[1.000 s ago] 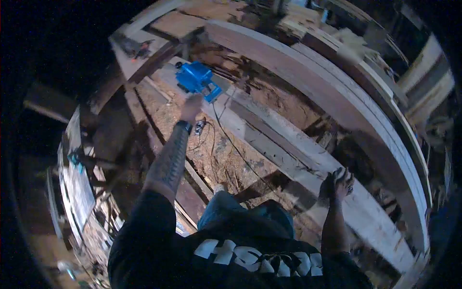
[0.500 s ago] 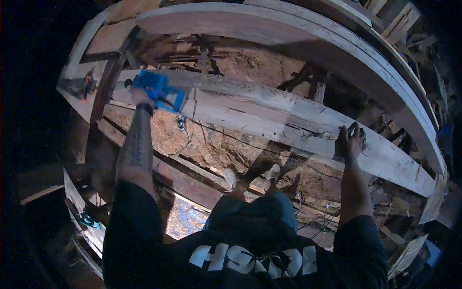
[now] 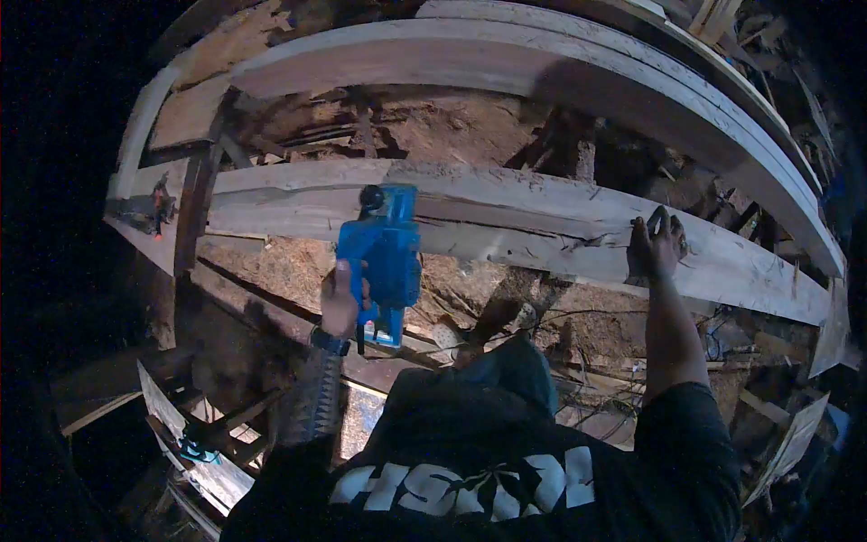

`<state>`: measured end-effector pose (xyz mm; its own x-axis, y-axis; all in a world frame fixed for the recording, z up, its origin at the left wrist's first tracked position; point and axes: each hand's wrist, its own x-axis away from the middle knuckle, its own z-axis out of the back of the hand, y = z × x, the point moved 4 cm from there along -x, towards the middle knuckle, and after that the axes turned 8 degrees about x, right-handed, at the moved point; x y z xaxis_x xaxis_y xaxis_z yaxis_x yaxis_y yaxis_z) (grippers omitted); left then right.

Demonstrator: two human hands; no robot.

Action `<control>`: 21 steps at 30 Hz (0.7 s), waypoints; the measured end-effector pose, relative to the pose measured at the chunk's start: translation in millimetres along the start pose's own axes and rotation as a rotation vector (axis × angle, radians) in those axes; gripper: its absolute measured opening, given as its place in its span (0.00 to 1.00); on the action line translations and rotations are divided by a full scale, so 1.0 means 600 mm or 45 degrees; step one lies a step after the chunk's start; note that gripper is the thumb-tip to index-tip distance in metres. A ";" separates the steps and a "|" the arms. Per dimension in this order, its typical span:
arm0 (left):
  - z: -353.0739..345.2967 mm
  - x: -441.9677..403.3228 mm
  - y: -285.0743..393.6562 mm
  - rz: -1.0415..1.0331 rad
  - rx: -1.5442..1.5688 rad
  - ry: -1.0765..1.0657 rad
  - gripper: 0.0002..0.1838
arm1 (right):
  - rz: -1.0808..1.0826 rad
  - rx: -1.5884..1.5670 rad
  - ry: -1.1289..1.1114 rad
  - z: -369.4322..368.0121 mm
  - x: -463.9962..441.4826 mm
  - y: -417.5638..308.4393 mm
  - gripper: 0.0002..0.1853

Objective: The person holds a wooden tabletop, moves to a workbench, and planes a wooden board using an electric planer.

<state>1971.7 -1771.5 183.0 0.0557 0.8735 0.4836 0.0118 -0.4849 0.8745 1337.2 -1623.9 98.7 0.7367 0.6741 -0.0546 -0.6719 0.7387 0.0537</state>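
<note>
My left hand (image 3: 340, 303) is wrapped round the handle of a blue electric planer (image 3: 395, 248). The planer is turned crosswise to a long, rough wooden beam (image 3: 533, 227), its black-knobbed front end over the beam and its rear over the near side. From above I cannot tell whether it touches the wood. Farther right, my right hand (image 3: 658, 246) rests on the same beam, fingers bent and a little apart, holding nothing. Dark cracks run along the beam's face between the two hands.
Thick boards (image 3: 506, 59) lie stacked beyond the beam. A dark upright post (image 3: 192, 212) crosses the beam's left end, near a small orange-and-black object (image 3: 161, 203). Sawdust (image 3: 289, 275) and cables cover the ground by my feet. Timber scraps lie at the lower left.
My left hand has brought the planer right and toward me, turning it from along the beam to across it. My right hand stays at the same place on the beam.
</note>
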 end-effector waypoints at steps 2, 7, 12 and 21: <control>-0.045 0.019 0.017 -0.007 -0.206 -0.035 0.31 | 0.028 0.032 0.029 -0.029 -0.011 0.009 0.42; -0.060 -0.039 -0.001 0.011 -0.133 -0.274 0.30 | 0.038 0.047 0.054 -0.040 -0.008 0.017 0.41; -0.141 -0.090 0.032 0.015 0.066 -0.360 0.29 | -0.026 -0.049 -0.009 -0.033 -0.014 0.019 0.43; -0.145 0.004 0.007 0.049 0.096 -0.255 0.28 | -0.048 -0.071 -0.006 -0.006 0.001 0.006 0.45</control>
<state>1884.8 -1767.7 190.7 0.2547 0.8319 0.4931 0.0799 -0.5262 0.8466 1334.8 -1621.0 95.3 0.7617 0.6459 -0.0511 -0.6469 0.7625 -0.0037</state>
